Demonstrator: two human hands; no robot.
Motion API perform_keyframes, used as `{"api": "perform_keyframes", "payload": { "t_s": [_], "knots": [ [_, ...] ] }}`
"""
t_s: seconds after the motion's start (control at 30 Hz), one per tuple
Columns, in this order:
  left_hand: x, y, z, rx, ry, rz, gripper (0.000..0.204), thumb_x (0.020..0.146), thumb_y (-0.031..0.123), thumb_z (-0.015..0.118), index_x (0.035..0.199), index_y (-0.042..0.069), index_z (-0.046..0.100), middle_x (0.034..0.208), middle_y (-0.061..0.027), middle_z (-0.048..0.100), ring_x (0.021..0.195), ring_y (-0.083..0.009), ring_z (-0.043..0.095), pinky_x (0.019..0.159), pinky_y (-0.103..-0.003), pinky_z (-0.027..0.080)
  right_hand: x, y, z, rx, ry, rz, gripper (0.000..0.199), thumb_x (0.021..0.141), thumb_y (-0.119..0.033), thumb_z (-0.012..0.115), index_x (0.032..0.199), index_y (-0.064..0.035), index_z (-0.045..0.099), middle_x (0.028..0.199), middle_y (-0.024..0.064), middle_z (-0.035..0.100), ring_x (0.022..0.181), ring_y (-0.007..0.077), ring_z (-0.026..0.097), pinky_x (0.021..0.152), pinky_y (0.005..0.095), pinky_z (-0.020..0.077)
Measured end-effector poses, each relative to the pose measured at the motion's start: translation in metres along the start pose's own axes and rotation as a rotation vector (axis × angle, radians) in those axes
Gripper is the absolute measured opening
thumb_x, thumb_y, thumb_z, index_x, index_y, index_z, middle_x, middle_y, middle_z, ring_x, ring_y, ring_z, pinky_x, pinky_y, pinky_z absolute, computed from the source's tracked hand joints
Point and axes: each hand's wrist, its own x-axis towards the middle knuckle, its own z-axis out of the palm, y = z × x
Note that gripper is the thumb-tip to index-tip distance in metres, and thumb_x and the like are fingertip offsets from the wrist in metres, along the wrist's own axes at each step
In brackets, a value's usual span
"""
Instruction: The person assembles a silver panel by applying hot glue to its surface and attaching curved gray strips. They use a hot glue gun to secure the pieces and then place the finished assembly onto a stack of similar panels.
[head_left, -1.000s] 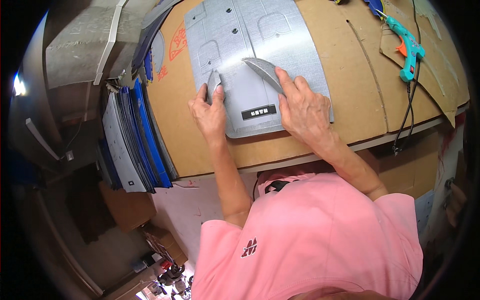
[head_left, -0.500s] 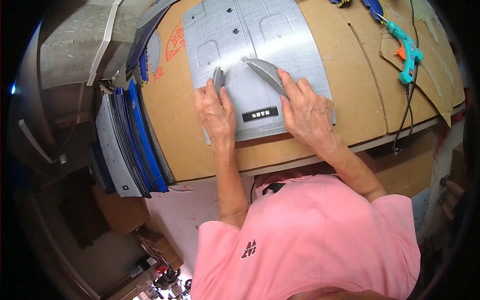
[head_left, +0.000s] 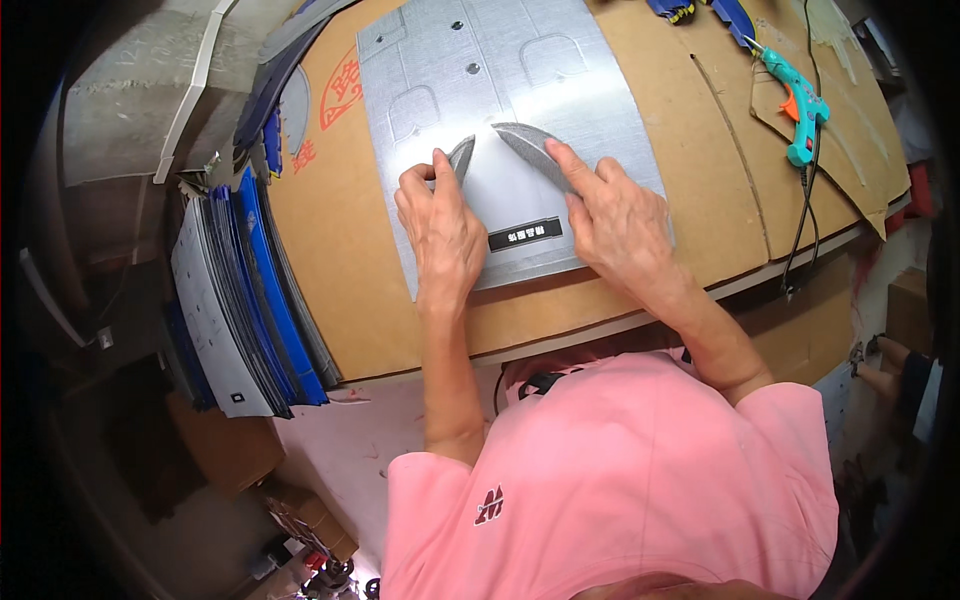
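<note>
A grey sheet [head_left: 450, 105] printed like a garment front, with pocket outlines and dark button dots, lies on the cardboard-covered table. A black label [head_left: 525, 234] with white print sits near its close edge. My left hand [head_left: 442, 235] is closed on a small, dark grey, curved piece [head_left: 462, 156], partly hidden by the fingers, its tip slanting up to the right. Between thumb and forefinger, my right hand [head_left: 622, 222] grips a longer grey collar-shaped piece [head_left: 527, 146], lying against the sheet. The two tips point toward each other, with a small gap between.
A teal glue gun [head_left: 795, 105] with an orange trigger and black cord lies at the right. At the table's left edge stands a stack of blue and grey sheets [head_left: 250, 290]. More blue pieces [head_left: 735, 20] lie at the far right.
My left hand has turned its grey piece from nearly upright to slanting right, bringing its tip closer to the other piece. My right hand keeps its piece in nearly the same place.
</note>
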Motion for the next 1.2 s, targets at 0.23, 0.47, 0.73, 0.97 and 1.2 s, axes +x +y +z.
{"api": "perform_keyframes", "payload": {
  "t_s": [0.23,0.47,0.73,0.97,1.2],
  "knots": [
    [-0.006,-0.003,-0.003,-0.288,0.114,-0.034,0.040,0.075,-0.008,0.052,0.114,-0.005,0.056,0.101,-0.0183,0.053,0.092,-0.0345,0.049,0.086,-0.042,0.039,0.011,0.000,-0.002,-0.020,0.109,-0.060,0.040,0.080,-0.005,0.062,0.119,-0.0103,0.059,0.081,0.0134,0.052,0.059,0.0321,0.060,0.055,0.0404,0.0508],
    [-0.007,-0.002,0.001,-0.244,0.221,0.038,0.034,0.071,-0.011,0.054,0.103,-0.001,0.060,0.101,-0.0152,0.056,0.095,-0.0332,0.053,0.085,-0.041,0.043,0.015,-0.010,0.002,0.041,0.154,0.045,0.039,0.081,-0.002,0.059,0.119,-0.0053,0.057,0.090,0.0146,0.050,0.067,0.0334,0.059,0.060,0.0413,0.0500],
    [-0.009,0.001,0.002,-0.253,0.251,0.023,0.032,0.073,-0.013,0.052,0.100,0.001,0.061,0.095,-0.0136,0.057,0.089,-0.0317,0.054,0.081,-0.042,0.043,0.021,-0.008,0.005,-0.061,0.027,-0.073,0.039,0.081,0.000,0.057,0.120,-0.0022,0.056,0.091,0.0147,0.047,0.067,0.0342,0.058,0.061,0.0417,0.0497],
    [-0.009,0.001,0.001,-0.255,0.237,0.003,0.028,0.074,-0.012,0.051,0.097,0.001,0.062,0.093,-0.0130,0.058,0.087,-0.0309,0.056,0.080,-0.040,0.043,0.020,-0.006,0.011,-0.054,0.027,-0.107,0.039,0.079,0.003,0.055,0.117,-0.0023,0.058,0.089,0.0145,0.047,0.067,0.0329,0.058,0.062,0.0417,0.0513],
    [-0.014,-0.010,-0.021,-0.468,0.010,-0.025,0.031,0.082,0.007,0.061,0.112,0.003,0.058,0.107,-0.0168,0.060,0.101,-0.0333,0.056,0.090,-0.041,0.041,0.021,-0.001,0.012,-0.005,0.030,-0.149,0.038,0.079,0.002,0.053,0.117,-0.0045,0.058,0.090,0.0145,0.048,0.067,0.0322,0.058,0.060,0.0413,0.0514]
  ]
}}
